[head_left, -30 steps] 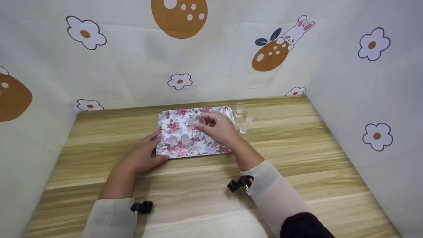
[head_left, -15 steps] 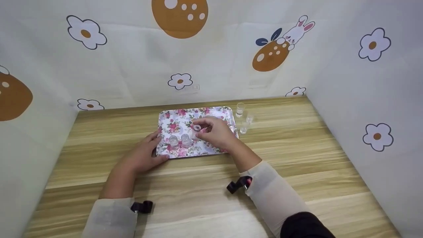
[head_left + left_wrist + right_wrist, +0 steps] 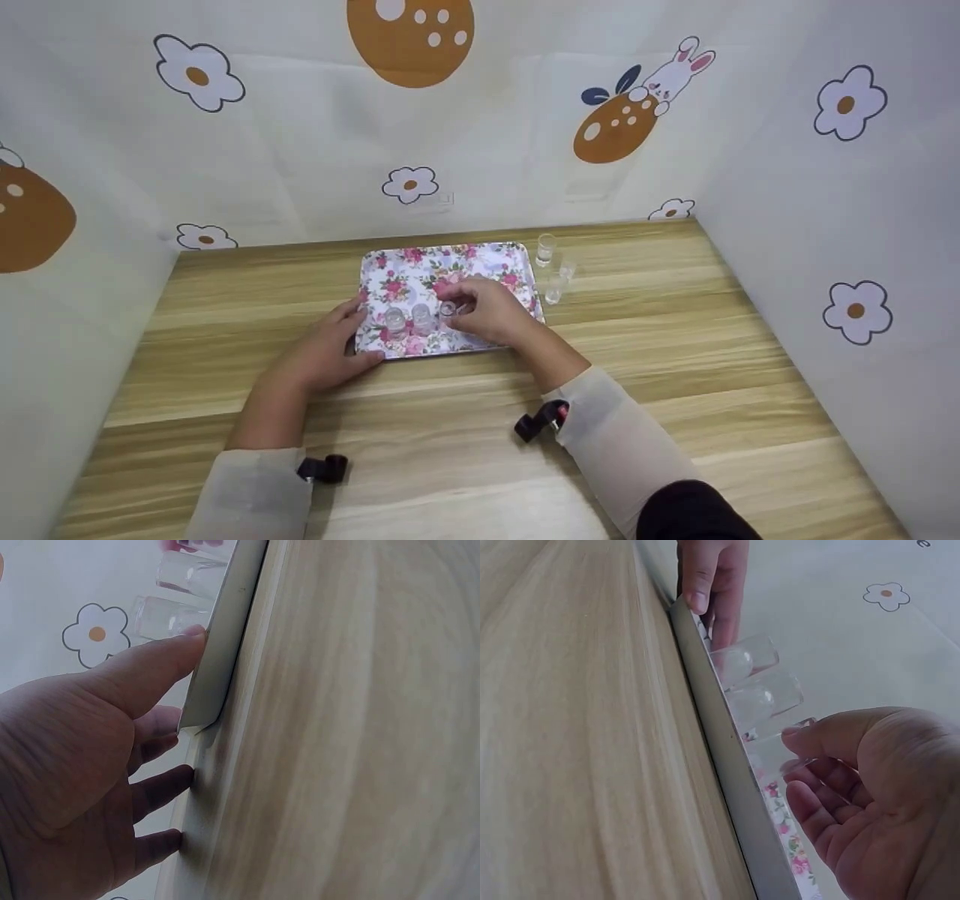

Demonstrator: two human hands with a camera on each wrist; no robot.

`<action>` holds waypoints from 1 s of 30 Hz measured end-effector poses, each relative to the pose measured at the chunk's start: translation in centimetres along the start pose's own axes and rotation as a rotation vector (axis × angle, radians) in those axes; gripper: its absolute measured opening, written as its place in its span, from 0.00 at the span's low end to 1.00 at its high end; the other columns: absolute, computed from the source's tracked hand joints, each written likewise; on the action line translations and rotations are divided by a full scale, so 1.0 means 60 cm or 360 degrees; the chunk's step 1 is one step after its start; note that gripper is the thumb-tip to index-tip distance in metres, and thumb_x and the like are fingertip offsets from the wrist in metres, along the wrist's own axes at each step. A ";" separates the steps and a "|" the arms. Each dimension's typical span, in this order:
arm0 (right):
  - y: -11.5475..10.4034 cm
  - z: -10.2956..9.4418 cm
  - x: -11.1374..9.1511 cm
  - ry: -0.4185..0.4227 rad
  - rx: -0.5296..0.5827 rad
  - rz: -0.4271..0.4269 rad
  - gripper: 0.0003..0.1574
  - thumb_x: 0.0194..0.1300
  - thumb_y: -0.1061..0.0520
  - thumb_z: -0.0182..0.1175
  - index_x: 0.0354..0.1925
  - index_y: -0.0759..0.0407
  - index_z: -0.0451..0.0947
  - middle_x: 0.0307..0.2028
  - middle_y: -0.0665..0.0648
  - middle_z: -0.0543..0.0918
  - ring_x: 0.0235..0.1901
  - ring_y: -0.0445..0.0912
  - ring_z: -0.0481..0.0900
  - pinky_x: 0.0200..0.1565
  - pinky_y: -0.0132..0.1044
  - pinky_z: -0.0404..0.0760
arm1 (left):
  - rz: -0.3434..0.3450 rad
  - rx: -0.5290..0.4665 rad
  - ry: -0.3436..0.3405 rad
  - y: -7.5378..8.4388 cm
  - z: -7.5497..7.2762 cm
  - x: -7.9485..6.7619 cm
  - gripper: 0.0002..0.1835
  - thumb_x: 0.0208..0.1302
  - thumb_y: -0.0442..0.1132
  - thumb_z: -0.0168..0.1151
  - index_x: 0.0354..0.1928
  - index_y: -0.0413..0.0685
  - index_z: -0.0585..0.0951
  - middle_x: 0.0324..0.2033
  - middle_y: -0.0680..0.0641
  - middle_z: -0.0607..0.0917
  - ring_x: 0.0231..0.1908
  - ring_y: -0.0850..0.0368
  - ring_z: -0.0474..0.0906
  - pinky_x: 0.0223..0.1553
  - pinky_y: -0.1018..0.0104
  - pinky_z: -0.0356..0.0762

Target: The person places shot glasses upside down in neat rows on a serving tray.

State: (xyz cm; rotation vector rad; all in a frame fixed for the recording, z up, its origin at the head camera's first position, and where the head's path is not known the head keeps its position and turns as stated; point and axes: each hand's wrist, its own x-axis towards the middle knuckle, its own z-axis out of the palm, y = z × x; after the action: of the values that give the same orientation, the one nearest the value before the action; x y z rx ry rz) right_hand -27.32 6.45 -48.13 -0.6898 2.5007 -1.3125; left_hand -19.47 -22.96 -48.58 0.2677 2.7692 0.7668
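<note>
My right hand (image 3: 491, 311) pinches a small clear shot glass (image 3: 448, 308) between thumb and fingers. This glass is upright at the floral tray (image 3: 397, 262); in the right wrist view its base (image 3: 763, 759) looks down on or just above the tray surface. Two similar shot glasses, the middle one (image 3: 421, 319) and the left one (image 3: 394, 322), stand in line to its left near the tray's front edge. My left hand (image 3: 326, 349) holds the tray's front left corner, its thumb (image 3: 161, 660) on the front rim and its other fingers along the left side.
Right of the tray, three more shot glasses stand on the wood-grain table (image 3: 450, 435): a rear one (image 3: 545, 250), a middle one (image 3: 567, 270) and a front one (image 3: 553, 291). A patterned cloth wall (image 3: 315, 150) closes off the back, with side walls left and right.
My right hand has brought the glass toward the tray's front, turning it from lying sideways to upright beside the other two. My left hand has stayed at the tray's corner.
</note>
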 end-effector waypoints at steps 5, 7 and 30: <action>0.001 -0.003 -0.001 -0.0029 0.0044 -0.0004 0.28 0.62 0.59 0.78 0.61 0.56 0.86 0.55 0.56 0.88 0.54 0.48 0.86 0.61 0.38 0.87 | -0.0010 0.0016 -0.0002 0.001 -0.001 0.000 0.49 0.73 0.60 0.66 0.85 0.43 0.58 0.88 0.44 0.46 0.85 0.31 0.46 0.84 0.33 0.49; 0.002 -0.006 -0.003 -0.0043 0.0094 -0.0009 0.30 0.63 0.56 0.78 0.63 0.55 0.85 0.56 0.54 0.88 0.55 0.48 0.86 0.61 0.38 0.87 | -0.0014 0.0016 -0.0004 0.001 -0.001 -0.001 0.49 0.73 0.60 0.66 0.85 0.43 0.58 0.88 0.44 0.46 0.85 0.31 0.46 0.84 0.32 0.49; 0.030 -0.111 -0.056 0.0243 0.0294 0.0017 0.32 0.66 0.53 0.75 0.66 0.57 0.82 0.64 0.63 0.86 0.57 0.61 0.86 0.59 0.46 0.87 | 0.0021 -0.0013 -0.0001 0.004 -0.003 -0.003 0.48 0.74 0.58 0.66 0.84 0.41 0.58 0.88 0.43 0.48 0.85 0.30 0.47 0.84 0.32 0.52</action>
State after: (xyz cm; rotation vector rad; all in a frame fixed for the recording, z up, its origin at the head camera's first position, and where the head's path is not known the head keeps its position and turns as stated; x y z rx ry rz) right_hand -27.68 13.75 -45.84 -0.5536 2.4508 -1.6232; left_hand -19.31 -22.90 -48.25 0.2847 2.7656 0.7809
